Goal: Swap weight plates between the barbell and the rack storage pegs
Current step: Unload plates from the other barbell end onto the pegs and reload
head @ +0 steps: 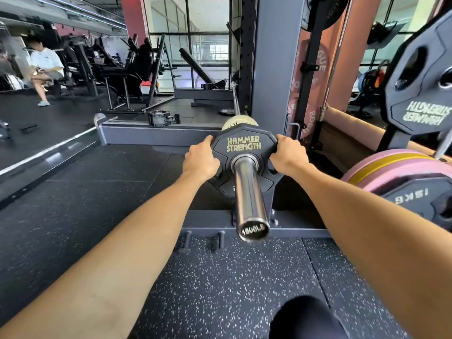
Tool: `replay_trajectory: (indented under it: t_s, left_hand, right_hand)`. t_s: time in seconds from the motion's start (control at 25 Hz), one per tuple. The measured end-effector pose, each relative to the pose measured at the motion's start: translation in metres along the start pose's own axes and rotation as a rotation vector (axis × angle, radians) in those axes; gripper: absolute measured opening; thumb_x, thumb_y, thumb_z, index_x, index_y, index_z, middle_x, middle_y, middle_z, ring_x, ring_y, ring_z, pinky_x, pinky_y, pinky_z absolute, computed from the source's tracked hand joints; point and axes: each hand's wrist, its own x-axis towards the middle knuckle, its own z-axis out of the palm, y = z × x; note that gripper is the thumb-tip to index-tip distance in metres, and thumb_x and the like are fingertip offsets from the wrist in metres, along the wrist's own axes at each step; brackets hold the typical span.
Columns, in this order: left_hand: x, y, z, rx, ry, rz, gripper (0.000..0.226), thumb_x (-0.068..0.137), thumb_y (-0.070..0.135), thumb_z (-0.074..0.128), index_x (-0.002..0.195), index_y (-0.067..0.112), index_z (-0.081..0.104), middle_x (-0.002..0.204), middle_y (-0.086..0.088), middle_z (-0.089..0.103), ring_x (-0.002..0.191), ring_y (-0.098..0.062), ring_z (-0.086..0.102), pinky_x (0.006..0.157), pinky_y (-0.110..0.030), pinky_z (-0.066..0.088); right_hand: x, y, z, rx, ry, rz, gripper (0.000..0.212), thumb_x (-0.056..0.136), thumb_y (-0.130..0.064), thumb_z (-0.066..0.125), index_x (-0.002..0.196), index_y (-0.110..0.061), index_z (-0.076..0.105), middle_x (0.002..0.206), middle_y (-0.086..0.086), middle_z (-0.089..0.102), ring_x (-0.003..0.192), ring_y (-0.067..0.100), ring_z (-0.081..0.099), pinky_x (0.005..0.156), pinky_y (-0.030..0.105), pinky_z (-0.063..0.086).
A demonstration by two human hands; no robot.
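Head view: left hand (201, 160) and right hand (288, 156) each grip an edge of the black plate (243, 145) on the barbell sleeve (248, 192).

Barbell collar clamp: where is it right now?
In the head view, the barbell collar clamp is off the bar, lying on the rack's low base beam, left of and beyond the Hammer Strength plate that both hands hold.
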Motion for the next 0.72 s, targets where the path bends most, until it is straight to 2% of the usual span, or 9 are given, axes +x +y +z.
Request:
replay_trajectory:
  t_s: [0.12, 0.28, 0.44, 0.72]
  left_hand:
    - [-0.042, -0.001, -0.014, -0.008, 0.0, 0.013, 0.06, 0.085, 0.005, 0.049, 0.142, 0.022, 0.04, 0.122, -0.017, 0.06, 0.111, -0.043, 0.054, 0.089, -0.046, 0.048]
    - [-0.097, -0.001, -0.034, -0.022, 0.008, 0.032, 0.06, 0.086, 0.002, 0.048, 0.143, 0.021, 0.039, 0.122, -0.017, 0.059, 0.111, -0.042, 0.053, 0.087, -0.045, 0.049]
    - [-0.134, -0.001, -0.046, -0.022, 0.019, 0.058, 0.061, 0.086, 0.002, 0.048, 0.144, 0.02, 0.038, 0.123, -0.016, 0.059, 0.11, -0.042, 0.055, 0.085, -0.044, 0.049]
    - [-0.172, -0.006, -0.06, -0.019, 0.032, 0.117, 0.057, 0.086, 0.002, 0.05, 0.139, 0.019, 0.041, 0.117, -0.016, 0.061, 0.105, -0.04, 0.057, 0.084, -0.043, 0.049]
  right_hand:
    - [-0.042, -0.003, -0.015, -0.017, 0.009, -0.022, 0.021, 0.082, -0.007, 0.05, 0.102, -0.013, 0.051, 0.108, 0.019, 0.064, 0.101, 0.044, 0.057, 0.075, 0.036, 0.041]
    - [-0.096, -0.007, -0.032, -0.017, 0.031, -0.026, 0.031, 0.082, -0.006, 0.05, 0.112, -0.011, 0.054, 0.109, 0.02, 0.063, 0.101, 0.044, 0.057, 0.079, 0.039, 0.045]
    - [-0.134, -0.01, -0.044, -0.013, 0.047, -0.013, 0.034, 0.081, -0.005, 0.05, 0.115, -0.011, 0.056, 0.109, 0.019, 0.063, 0.101, 0.043, 0.057, 0.081, 0.039, 0.047]
    - [-0.173, -0.01, -0.057, 0.014, 0.042, -0.026, 0.038, 0.08, -0.004, 0.051, 0.116, -0.015, 0.057, 0.108, 0.015, 0.063, 0.097, 0.038, 0.057, 0.076, 0.037, 0.046]
